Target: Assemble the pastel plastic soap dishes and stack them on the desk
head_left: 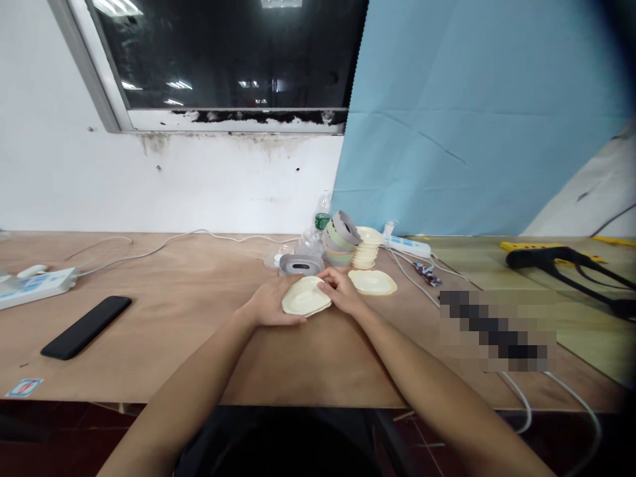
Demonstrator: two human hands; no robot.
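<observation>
A cream-coloured shallow dish is held between both hands just above the wooden table. My left hand cups its left edge with fingers curled under it. My right hand pinches its right rim. Just behind lies a grey ring-shaped piece. To the right rests another cream dish, with a stack of cream dishes behind it and a leaning stack of grey, green and pink rings.
A black phone and a white power strip with cables lie at the left. A clear bottle with a green cap, a second power strip, black handles and white cables occupy the right. A blue sheet hangs behind.
</observation>
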